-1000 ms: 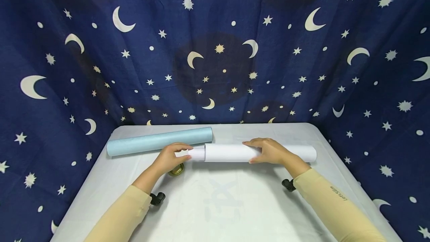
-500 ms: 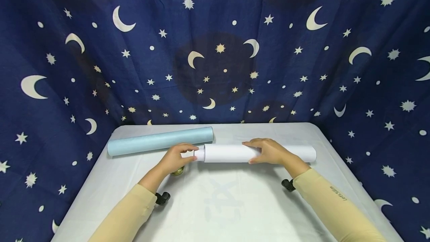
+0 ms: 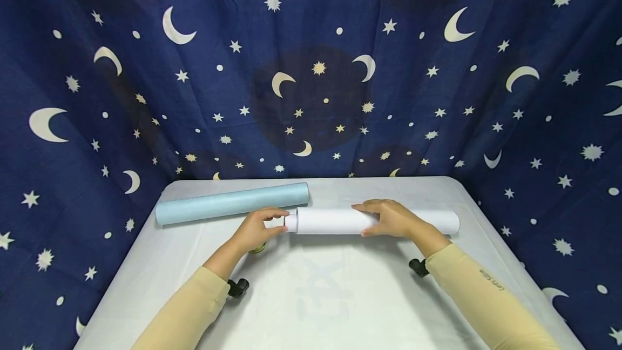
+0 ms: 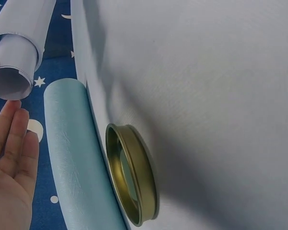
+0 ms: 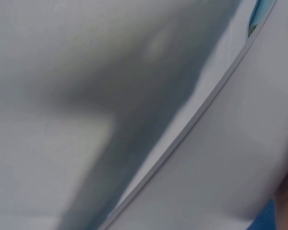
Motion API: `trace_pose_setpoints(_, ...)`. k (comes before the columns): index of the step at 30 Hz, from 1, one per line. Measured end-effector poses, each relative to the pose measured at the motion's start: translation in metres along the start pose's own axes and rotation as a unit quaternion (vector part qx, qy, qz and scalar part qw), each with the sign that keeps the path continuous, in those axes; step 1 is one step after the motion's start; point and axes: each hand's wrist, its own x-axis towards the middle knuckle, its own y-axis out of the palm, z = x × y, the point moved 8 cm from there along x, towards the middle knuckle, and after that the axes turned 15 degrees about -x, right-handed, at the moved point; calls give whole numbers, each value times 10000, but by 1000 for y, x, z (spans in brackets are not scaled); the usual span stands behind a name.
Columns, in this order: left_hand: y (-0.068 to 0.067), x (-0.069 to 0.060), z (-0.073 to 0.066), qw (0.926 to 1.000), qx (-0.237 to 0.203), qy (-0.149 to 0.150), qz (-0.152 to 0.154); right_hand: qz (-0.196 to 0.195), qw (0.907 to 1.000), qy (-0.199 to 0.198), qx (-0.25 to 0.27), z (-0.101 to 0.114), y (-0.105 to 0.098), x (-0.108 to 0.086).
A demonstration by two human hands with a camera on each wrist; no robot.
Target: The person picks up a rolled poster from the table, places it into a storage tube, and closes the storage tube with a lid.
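Observation:
A roll of white paper [image 3: 330,221] lies crosswise near the back of the table. From its left end sticks a short piece of a narrower white inner roll [image 3: 290,223], whose hollow end shows in the left wrist view. The left hand [image 3: 257,229] has its thumb and fingertips on opposite sides of this inner roll's end, pinching it. Over the right half of the outer roll lies the right hand [image 3: 390,219], gripping it with thumb in front and fingers behind. The right wrist view shows the paper's long edge [image 5: 182,134] close up.
A long light blue tube [image 3: 233,203] lies behind the left hand. Beside it a gold round lid [image 4: 134,172] stands on its rim, mostly hidden by the left wrist in the head view. The table [image 3: 320,307] has a white cover; a dark blue star-patterned curtain [image 3: 311,69] surrounds it.
The left hand has moved right, and the inner roll has slid farther into the outer roll, so less of it sticks out. The right hand has stayed in place.

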Motion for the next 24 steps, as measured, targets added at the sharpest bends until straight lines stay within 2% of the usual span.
trace_pose_setpoints(18, 0, -3, 11, 9991, -253, 28, -340, -22, 10000, -26, -22, -1, 1, -1)
trace_pose_setpoints(24, 5, -2, 10, 9988, -369, 22, -317, -10, 10000, -51, 10, 0, 1, -1)
